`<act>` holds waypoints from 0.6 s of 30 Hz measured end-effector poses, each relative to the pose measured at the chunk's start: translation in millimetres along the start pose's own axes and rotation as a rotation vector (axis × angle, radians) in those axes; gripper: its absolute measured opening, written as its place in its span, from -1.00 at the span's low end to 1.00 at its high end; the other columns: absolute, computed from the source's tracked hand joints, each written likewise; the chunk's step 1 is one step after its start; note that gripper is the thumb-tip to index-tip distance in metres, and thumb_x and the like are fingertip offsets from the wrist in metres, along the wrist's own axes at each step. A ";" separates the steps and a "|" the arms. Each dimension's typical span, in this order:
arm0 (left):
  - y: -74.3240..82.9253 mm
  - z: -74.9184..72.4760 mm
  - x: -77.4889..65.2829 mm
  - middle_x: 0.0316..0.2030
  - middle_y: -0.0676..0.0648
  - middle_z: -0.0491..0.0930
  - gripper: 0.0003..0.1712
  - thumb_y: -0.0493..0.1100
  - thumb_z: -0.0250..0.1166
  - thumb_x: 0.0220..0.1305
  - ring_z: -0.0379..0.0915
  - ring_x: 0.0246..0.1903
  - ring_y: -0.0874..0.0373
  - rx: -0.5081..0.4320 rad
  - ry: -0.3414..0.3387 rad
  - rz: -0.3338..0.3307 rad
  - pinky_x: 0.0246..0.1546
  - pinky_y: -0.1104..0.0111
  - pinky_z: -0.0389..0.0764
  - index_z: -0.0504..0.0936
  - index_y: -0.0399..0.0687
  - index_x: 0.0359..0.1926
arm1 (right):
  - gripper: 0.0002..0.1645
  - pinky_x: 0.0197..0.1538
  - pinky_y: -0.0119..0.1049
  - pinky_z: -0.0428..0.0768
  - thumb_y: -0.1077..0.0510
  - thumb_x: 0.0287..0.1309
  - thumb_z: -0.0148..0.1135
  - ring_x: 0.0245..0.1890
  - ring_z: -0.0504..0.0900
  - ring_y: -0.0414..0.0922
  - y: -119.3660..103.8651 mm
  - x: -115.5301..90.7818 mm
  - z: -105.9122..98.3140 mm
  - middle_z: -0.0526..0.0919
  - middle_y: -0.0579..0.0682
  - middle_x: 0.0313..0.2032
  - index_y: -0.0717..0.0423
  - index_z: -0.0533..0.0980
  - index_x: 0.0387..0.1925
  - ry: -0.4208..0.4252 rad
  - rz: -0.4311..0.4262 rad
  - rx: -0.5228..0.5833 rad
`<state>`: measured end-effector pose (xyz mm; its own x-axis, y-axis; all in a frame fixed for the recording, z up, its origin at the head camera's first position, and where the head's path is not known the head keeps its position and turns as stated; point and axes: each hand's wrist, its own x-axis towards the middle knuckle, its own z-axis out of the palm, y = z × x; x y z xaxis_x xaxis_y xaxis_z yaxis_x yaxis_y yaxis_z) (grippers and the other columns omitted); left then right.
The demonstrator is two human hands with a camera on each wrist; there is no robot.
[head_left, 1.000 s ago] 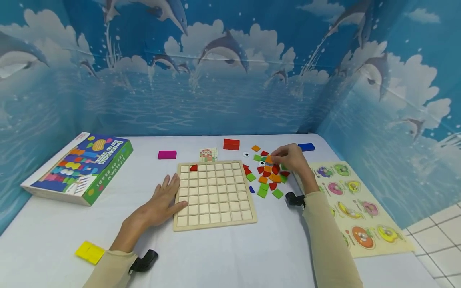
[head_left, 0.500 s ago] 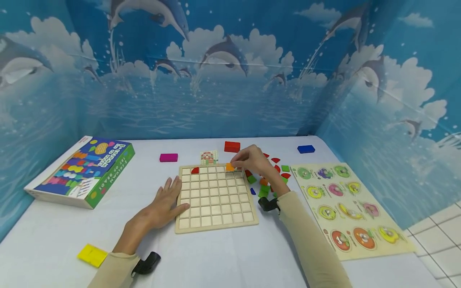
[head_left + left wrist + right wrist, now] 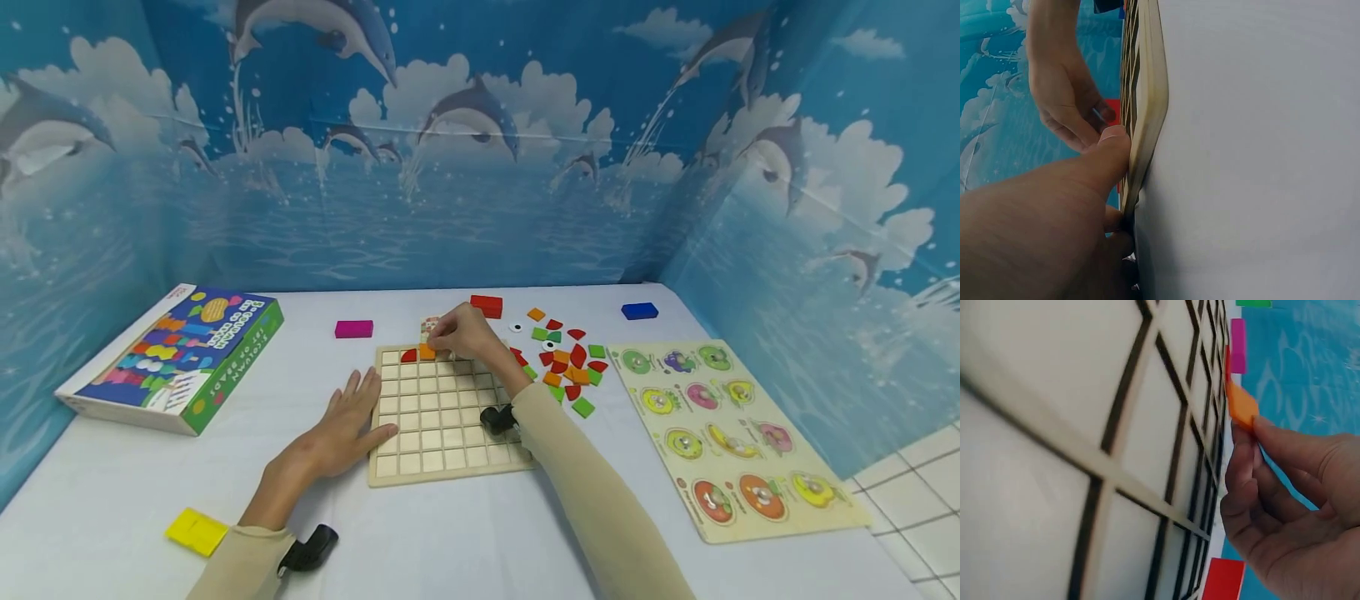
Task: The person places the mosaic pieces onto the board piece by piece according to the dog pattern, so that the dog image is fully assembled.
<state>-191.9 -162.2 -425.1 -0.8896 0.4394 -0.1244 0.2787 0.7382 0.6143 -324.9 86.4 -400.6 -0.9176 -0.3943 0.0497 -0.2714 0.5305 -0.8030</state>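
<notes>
My right hand (image 3: 468, 333) pinches an orange square tile (image 3: 1243, 406) between thumb and fingers, close over the top row of the wooden grid board (image 3: 420, 479). Just left of that tile, a red quarter-round tile (image 3: 408, 356) lies in a cell of the same row. My left hand (image 3: 347, 425) rests with fingers spread at the board's left edge, its thumb (image 3: 1113, 140) over the rim in the left wrist view. Partly hidden behind my right hand, a small pattern card (image 3: 427, 325) lies beyond the board.
Loose red, green and orange tiles (image 3: 583, 407) lie scattered right of the board. Farther right is a fruit puzzle board (image 3: 660, 450). Around stand a game box (image 3: 172, 358) and magenta (image 3: 354, 329), red (image 3: 487, 307), blue (image 3: 640, 311) and yellow (image 3: 197, 532) blocks.
My right hand picked the orange tile from the loose pile and carried it left across the board, to beside the red tile. My left hand has stayed at the board's edge.
</notes>
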 end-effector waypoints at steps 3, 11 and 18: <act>2.0 -1.1 -0.1 0.71 -0.38 -0.32 0.04 0.11 0.16 0.66 -0.56 0.69 -0.35 0.017 -0.008 -0.009 0.64 -0.26 -0.39 -0.18 -0.45 0.68 | -0.89 -0.23 -0.26 0.75 0.29 0.35 0.46 -0.37 0.80 -0.03 -0.7 3.3 4.0 0.83 0.09 -0.38 0.25 0.81 -0.32 0.009 0.031 -0.036; 3.3 -1.1 0.3 0.72 -0.36 -0.33 0.03 0.09 0.17 0.66 -0.56 0.69 -0.34 0.022 -0.007 -0.017 0.64 -0.26 -0.39 -0.19 -0.44 0.69 | -0.92 -0.17 -0.25 0.75 0.31 0.34 0.47 -0.22 0.79 0.01 -5.4 3.7 6.1 0.86 0.14 -0.21 0.26 0.83 -0.22 -0.017 0.020 -0.089; 2.9 -0.6 0.5 0.72 -0.36 -0.33 0.03 0.09 0.17 0.66 -0.57 0.69 -0.34 0.016 -0.010 -0.024 0.64 -0.27 -0.40 -0.19 -0.43 0.69 | -0.86 -0.10 -0.29 0.75 0.31 0.39 0.43 -0.02 0.77 0.01 -10.1 7.0 13.3 0.82 0.14 0.00 0.24 0.83 -0.10 -0.070 -0.032 -0.132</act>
<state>-191.8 -160.2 -422.9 -0.8925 0.4265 -0.1470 0.2630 0.7567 0.5986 -324.8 68.3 -400.0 -0.8867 -0.4615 0.0286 -0.3401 0.6090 -0.7165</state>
